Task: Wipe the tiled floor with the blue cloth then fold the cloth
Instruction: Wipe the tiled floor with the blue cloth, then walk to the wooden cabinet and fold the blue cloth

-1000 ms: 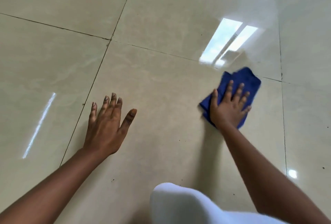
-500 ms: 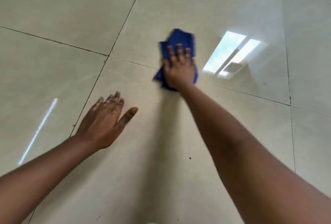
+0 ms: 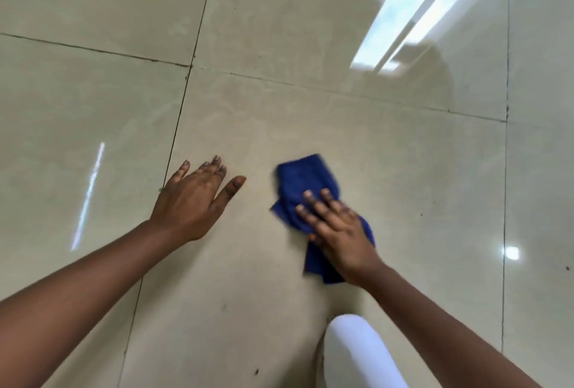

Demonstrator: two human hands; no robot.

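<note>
A crumpled blue cloth lies on the glossy beige tiled floor, near the middle of a large tile. My right hand presses flat on the cloth's near half, fingers spread, and covers part of it. My left hand rests palm-down on the bare floor to the left of the cloth, fingers apart, holding nothing, beside a dark grout line.
My knee in white fabric shows at the bottom edge, right of centre. A window reflection glares on the far right tile. Small dark specks dot the near floor.
My right hand has swept the cloth from the far grout line back toward me and to the right. My left hand has stayed planted on the floor.
</note>
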